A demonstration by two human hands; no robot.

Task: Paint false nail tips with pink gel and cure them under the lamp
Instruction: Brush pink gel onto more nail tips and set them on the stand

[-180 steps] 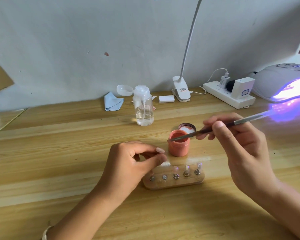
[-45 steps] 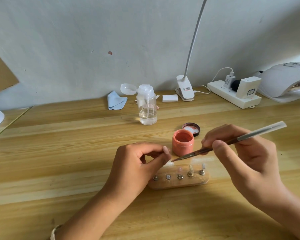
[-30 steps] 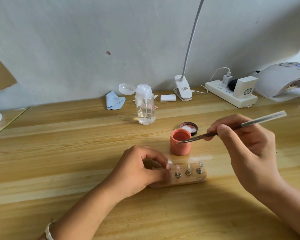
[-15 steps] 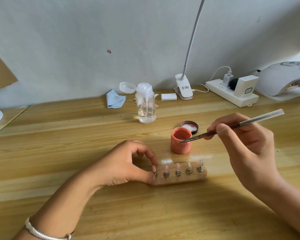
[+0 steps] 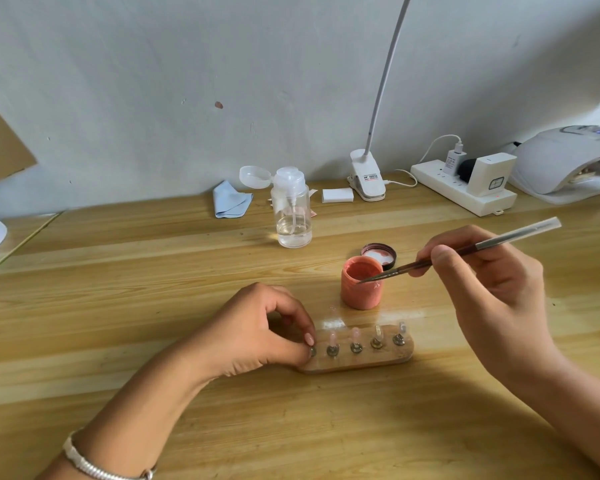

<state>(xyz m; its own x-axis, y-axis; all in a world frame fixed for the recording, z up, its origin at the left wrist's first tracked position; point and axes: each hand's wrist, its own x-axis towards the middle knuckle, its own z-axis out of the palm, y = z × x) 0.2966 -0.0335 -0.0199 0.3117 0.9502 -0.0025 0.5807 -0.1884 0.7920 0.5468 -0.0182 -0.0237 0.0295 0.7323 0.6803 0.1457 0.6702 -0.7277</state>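
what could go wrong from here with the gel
1. The brush tip sits at the rim of the open gel jar; a slip of the right hand could tip it or drip gel.
2. The left hand pinches the leftmost peg and could smear the neighbouring pink tip.

I see soft, even light, faint shadows falling toward me on the pale wooden tabletop [image 5: 153, 271]; the edges bow slightly.

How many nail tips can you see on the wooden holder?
4: two pinkish tips mid-row, two clear tips at the right end. The left hand pinches the leftmost peg, so a fifth may be hidden.
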